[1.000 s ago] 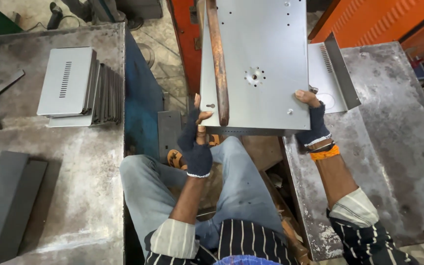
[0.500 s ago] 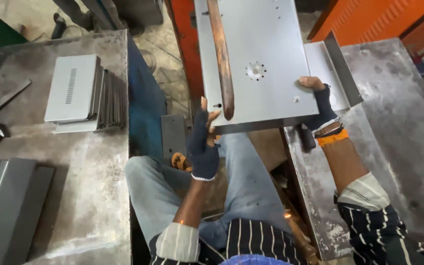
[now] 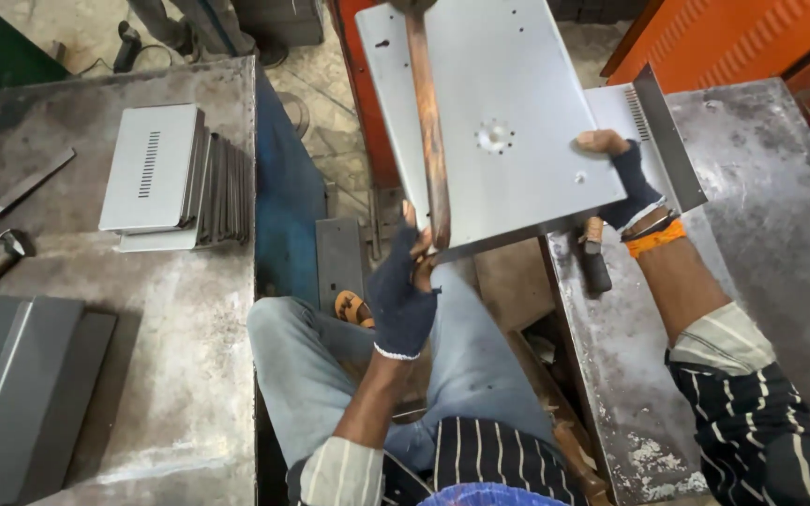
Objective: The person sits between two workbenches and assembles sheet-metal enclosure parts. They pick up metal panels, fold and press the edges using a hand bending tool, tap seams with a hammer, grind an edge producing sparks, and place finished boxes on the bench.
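We grip the grey sheet-metal panel (image 3: 508,122), left hand (image 3: 403,298) and right hand (image 3: 625,178) clamped on its near edge, between scuffed steel tables (image 3: 180,356).

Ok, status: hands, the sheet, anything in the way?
Left hand grips metal sheet at near edge; right hand holds its right corner. Copper arm lies across the sheet's top. Nothing else blocking.

A flat grey sheet-metal panel (image 3: 508,112) with a round cluster of small holes near its middle and a folded near edge is held tilted, its near corners gripped. It lies under a copper-coloured rod (image 3: 428,122), which crosses its left part lengthwise, touching it.
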